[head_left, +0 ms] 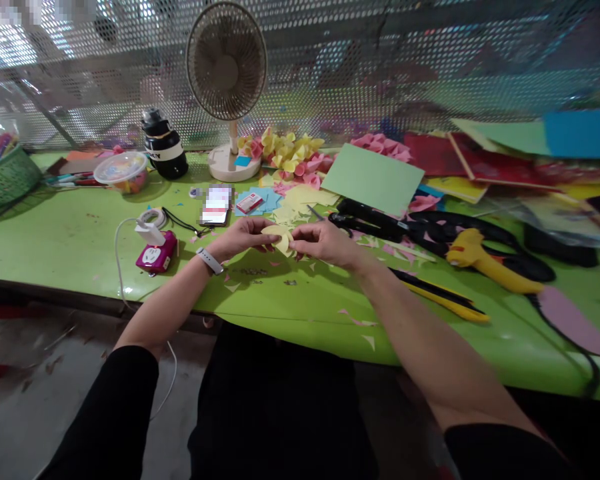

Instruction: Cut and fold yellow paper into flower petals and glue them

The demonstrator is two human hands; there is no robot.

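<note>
Your left hand (247,235) and right hand (325,241) are both pinching one pale yellow paper piece (284,243). You are holding it over the green bench (70,247), nearer than some yellow paper cutouts (307,197). A yellow glue gun (480,259) is lying to the right; a fan (227,72) is standing far off.

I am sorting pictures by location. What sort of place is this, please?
Probably a papercraft workspace: the left hand and right hand hold a pale yellow paper piece, and the green table bears a heap of folded paper shapes and what looks like a yellow glue gun.
</note>
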